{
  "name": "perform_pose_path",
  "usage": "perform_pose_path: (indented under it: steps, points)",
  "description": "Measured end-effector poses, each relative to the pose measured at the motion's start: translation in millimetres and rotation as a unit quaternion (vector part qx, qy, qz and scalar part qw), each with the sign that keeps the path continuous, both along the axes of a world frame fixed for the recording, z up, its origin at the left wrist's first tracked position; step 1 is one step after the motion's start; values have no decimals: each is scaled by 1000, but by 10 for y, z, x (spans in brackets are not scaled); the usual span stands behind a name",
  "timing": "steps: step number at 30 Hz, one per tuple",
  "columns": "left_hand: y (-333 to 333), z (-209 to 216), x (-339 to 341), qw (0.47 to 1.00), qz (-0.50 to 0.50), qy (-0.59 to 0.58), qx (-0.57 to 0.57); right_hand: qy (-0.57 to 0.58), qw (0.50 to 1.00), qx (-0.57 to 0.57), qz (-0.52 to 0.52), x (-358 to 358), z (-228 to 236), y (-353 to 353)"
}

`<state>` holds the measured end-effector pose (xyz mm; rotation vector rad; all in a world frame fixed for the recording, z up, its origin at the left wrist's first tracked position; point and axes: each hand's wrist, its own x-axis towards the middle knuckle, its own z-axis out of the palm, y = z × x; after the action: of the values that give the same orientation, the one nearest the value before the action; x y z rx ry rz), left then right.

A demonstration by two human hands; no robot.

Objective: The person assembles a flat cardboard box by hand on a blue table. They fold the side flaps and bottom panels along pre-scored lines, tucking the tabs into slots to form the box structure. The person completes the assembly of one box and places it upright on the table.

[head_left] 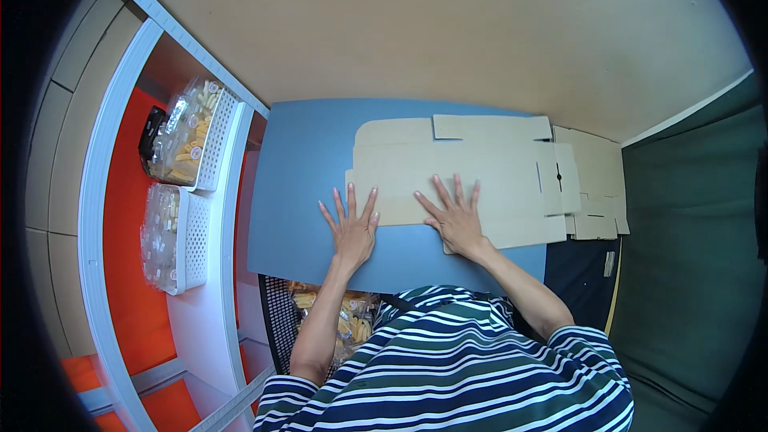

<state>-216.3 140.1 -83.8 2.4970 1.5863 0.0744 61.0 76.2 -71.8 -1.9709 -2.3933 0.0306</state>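
Note:
A flat, unfolded cardboard box [496, 172] with slots and flaps lies on the blue-grey tabletop [296, 160]. My right hand [460, 224] rests palm down on its near part, fingers spread. At the cardboard's near left edge is my left hand [352, 232], also palm down with the fingers apart. Its fingertips reach the cardboard's edge while the palm is over the tabletop. Neither hand holds anything.
More flat cardboard [598, 184] lies to the right. On the left shelf stand a white perforated basket [218, 140] and another white basket [192, 236], both with clear packs. A black mesh crate [278, 320] with yellowish packs sits below the table's near edge. A tan wall rises behind.

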Motion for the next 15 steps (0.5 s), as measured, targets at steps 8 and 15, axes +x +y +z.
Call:
perform_pose_path:
  steps: [8,15]
  points:
    - [58,-5,49,999,5,-11,42,110,993,4,39,-582,-152,345]
    - [123,6,-127,991,135,-1,5,102,994,-44,25,-434,-70,262]
